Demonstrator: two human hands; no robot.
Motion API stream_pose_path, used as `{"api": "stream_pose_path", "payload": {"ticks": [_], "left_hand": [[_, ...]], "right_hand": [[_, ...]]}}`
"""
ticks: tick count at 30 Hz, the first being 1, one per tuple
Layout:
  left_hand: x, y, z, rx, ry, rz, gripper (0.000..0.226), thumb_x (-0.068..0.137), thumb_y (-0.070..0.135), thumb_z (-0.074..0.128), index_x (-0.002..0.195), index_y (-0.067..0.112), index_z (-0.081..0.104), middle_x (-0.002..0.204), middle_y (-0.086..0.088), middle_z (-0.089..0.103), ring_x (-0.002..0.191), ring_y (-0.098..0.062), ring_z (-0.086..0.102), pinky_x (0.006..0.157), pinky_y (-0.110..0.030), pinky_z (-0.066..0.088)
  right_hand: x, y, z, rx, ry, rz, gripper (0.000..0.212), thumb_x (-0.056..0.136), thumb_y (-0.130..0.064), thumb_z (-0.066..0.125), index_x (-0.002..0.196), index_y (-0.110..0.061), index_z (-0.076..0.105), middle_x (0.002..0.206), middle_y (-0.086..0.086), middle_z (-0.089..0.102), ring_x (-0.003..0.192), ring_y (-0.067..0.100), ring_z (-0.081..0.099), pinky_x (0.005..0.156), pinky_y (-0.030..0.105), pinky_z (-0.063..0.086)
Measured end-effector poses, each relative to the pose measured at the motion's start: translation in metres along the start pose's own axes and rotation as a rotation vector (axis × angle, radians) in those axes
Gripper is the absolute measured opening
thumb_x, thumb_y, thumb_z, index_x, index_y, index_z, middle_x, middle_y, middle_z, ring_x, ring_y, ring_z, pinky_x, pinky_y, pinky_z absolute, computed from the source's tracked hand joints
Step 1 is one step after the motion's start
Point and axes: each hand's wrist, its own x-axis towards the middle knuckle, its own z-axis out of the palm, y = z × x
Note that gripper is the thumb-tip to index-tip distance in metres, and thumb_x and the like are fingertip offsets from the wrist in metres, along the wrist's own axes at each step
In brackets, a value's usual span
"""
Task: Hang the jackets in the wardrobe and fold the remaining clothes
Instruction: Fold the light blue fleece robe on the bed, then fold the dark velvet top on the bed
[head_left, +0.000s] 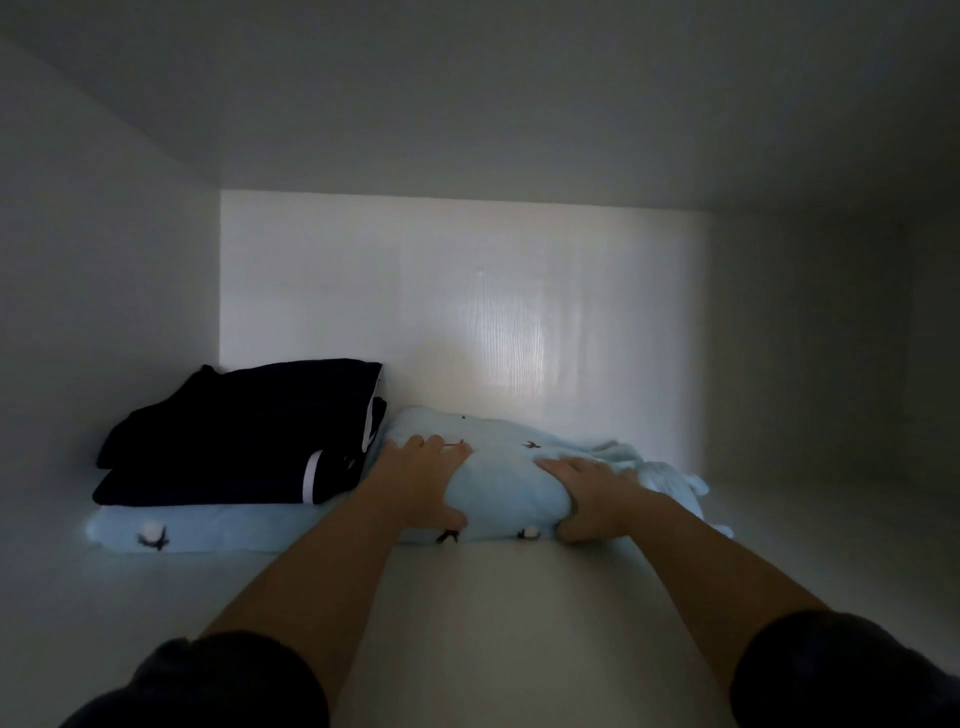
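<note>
Hands first: the left hand (427, 480) lies on the left part of a folded light blue garment (498, 483), fingers spread over its top and thumb hooked down its near edge. The right hand (589, 496) grips the same bundle further right, fingers flat on top and thumb tucked under the front fold, so both hands hold this one piece between them. Bare forearms run back to dark sleeves (841, 670) at the bottom corners of the view. The blue garment carries small dark motifs and sits on the white shelf (467, 623) of the wardrobe, its right end loose and rumpled. Just to its left, touching it, is a stack: folded dark clothes (244, 431) with a narrow white trim resting on another light blue folded piece (197, 530). The stack stands in the back left corner, against the pale back panel (467, 291).
</note>
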Motion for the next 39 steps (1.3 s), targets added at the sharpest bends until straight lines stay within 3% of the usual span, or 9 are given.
{"api": "stream_pose_path", "payload": {"ticks": [2,4,8,13,17,21,28,32,39], "left_hand": [[-0.006,0.002,-0.009,0.009,-0.003,-0.027,0.096,0.074,0.065,0.060,0.150,0.028,0.013,0.147,-0.001,0.031,0.132,-0.024,0.032,0.108,-0.044,0.027],[-0.014,0.008,-0.020,0.018,-0.015,-0.048,0.090,0.080,0.061,0.056,0.150,0.025,0.013,0.148,-0.002,0.028,0.134,-0.024,0.029,0.108,-0.045,0.025],[-0.041,0.037,-0.055,-0.069,0.043,-0.051,0.068,0.090,0.044,0.049,0.147,0.020,0.022,0.149,-0.004,0.027,0.135,-0.022,0.029,0.108,-0.042,0.026],[-0.111,0.100,-0.105,-0.349,0.221,0.070,0.053,0.092,0.037,0.052,0.139,0.017,0.038,0.139,-0.003,0.041,0.124,-0.020,0.040,0.100,-0.036,0.036],[-0.196,0.165,-0.134,-0.662,0.437,0.202,0.043,0.086,0.038,0.055,0.125,0.018,0.053,0.125,0.004,0.052,0.114,-0.015,0.050,0.093,-0.034,0.043],[-0.287,0.247,-0.145,-0.970,0.485,0.276,0.030,0.087,0.031,0.059,0.115,0.021,0.058,0.113,0.013,0.056,0.107,-0.001,0.052,0.091,-0.016,0.039],[-0.451,0.449,-0.165,-1.364,0.149,0.588,0.016,0.087,0.023,0.060,0.103,0.023,0.062,0.100,0.014,0.065,0.097,0.002,0.059,0.085,-0.019,0.047],[-0.553,0.562,-0.202,-1.461,-0.129,0.880,0.014,0.086,0.028,0.057,0.099,0.032,0.061,0.100,0.025,0.063,0.094,0.005,0.059,0.079,-0.006,0.041],[-0.716,0.741,-0.278,-1.469,-0.494,1.383,0.011,0.091,0.028,0.057,0.099,0.033,0.062,0.093,0.027,0.064,0.093,0.007,0.059,0.075,-0.012,0.045]], "right_hand": [[-0.020,0.006,-0.010,0.000,0.100,0.015,0.082,0.075,-0.066,0.060,0.144,-0.040,0.025,0.145,-0.011,0.034,0.131,0.015,0.036,0.105,0.036,0.035],[-0.047,0.009,-0.012,-0.061,0.230,0.097,0.075,0.074,-0.075,0.052,0.139,-0.042,0.035,0.136,-0.015,0.043,0.122,0.012,0.044,0.096,0.029,0.038],[-0.107,0.004,0.003,0.238,0.043,-0.013,0.078,0.087,-0.029,0.058,0.150,-0.032,0.014,0.157,-0.002,0.016,0.142,0.017,0.020,0.114,0.038,0.024],[-0.227,-0.014,-0.015,0.445,0.271,-0.115,0.070,0.087,-0.026,0.060,0.147,-0.033,0.024,0.150,-0.005,0.029,0.132,0.013,0.036,0.107,0.028,0.031],[-0.355,-0.022,-0.016,0.582,0.458,-0.135,0.062,0.084,-0.017,0.060,0.140,-0.031,0.037,0.131,-0.018,0.042,0.116,-0.003,0.045,0.091,0.001,0.028],[-0.498,-0.023,0.005,0.664,0.511,0.010,0.057,0.084,-0.011,0.060,0.136,-0.029,0.043,0.129,-0.017,0.049,0.115,-0.010,0.046,0.092,0.002,0.033],[-0.789,-0.022,0.028,0.546,0.493,0.564,0.048,0.087,-0.034,0.049,0.130,-0.050,0.034,0.128,-0.024,0.048,0.111,-0.010,0.048,0.089,0.010,0.042],[-0.948,-0.041,0.020,0.488,0.545,0.933,0.046,0.091,-0.026,0.050,0.128,-0.048,0.036,0.122,-0.028,0.048,0.107,-0.010,0.050,0.087,0.012,0.044],[-1.171,-0.077,0.015,0.407,0.780,1.454,0.045,0.090,-0.024,0.054,0.126,-0.047,0.040,0.119,-0.022,0.054,0.102,-0.006,0.055,0.084,0.016,0.048]]}}
